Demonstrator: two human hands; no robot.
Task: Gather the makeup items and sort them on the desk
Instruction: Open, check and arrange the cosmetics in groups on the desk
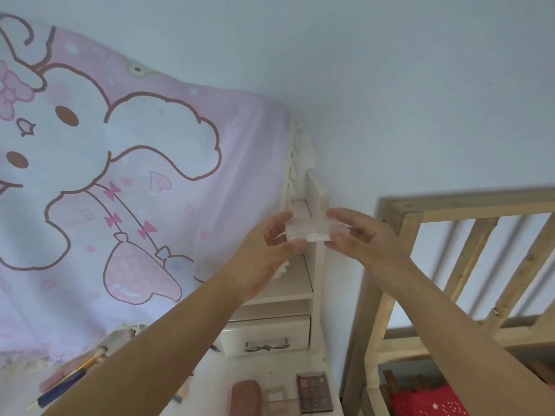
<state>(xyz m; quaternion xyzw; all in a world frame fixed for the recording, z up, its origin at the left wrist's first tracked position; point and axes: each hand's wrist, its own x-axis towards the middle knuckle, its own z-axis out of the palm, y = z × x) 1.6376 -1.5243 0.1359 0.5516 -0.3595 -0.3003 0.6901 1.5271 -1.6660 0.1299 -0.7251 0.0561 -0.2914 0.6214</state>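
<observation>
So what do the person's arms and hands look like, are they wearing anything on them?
Both arms are bare as far up as the picture shows: no sleeves in view. The left hand and the right hand wear no gloves, and no rings, watch or bracelets show. The fingernails look short and plain, with no bright polish that can be made out.

We see open air above and right of our hands (312,235), up to the bare wall (390,115); ahead stands the white shelf unit (315,193), left hangs the curtain (150,175), right rises the wooden bed rail (468,211)
</observation>
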